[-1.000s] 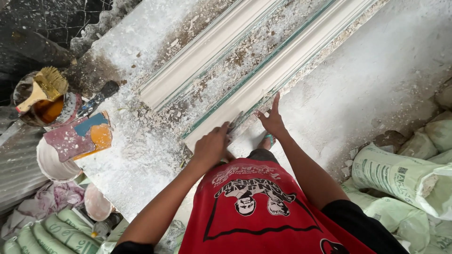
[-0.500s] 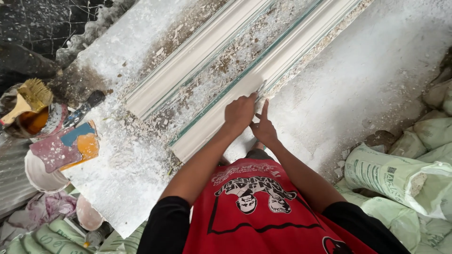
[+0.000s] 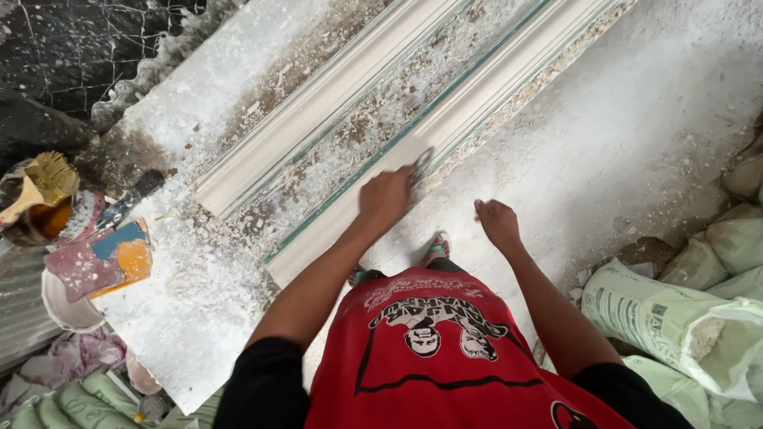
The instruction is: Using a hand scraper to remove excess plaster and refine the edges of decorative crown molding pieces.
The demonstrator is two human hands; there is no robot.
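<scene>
From the head camera, looking straight down, the left hand (image 3: 384, 197) was clenched around a small dark flat tool (image 3: 422, 163) – a scraper or blade, by its look, though motion blur hid the detail – with its tip pressed against the near plaster moulding (image 3: 445, 127), a long white profiled strip with a thin green edge running diagonally across the dusty slab (image 3: 183, 302). The right hand (image 3: 498, 222) hovered just beside the strip's lower edge, fingers curled loosely and grasping nothing, apart from the moulding and above the white-powdered floor (image 3: 636, 159). A second moulding (image 3: 318, 103) lay parallel and farther off, with a band of crumbs and plaster chips between the two. To the left sat a dark tub with a yellow-bristled brush (image 3: 44, 183), a stained rag or board in pink, blue and orange (image 3: 103, 262), and a white bowl (image 3: 63, 298); pale green sacks (image 3: 683, 318) were heaped to the right. One sandalled foot (image 3: 435, 248) showed beneath the red shirt. Judging from the grip and the tool's contact, the step in hand appeared to be trimming or scraping the near strip's edge (probably partway along its length), and the next stroke would likely call for steady, shallow pressure – and perhaps the free hand bracing the strip – so the brittle plaster would not chip.
</scene>
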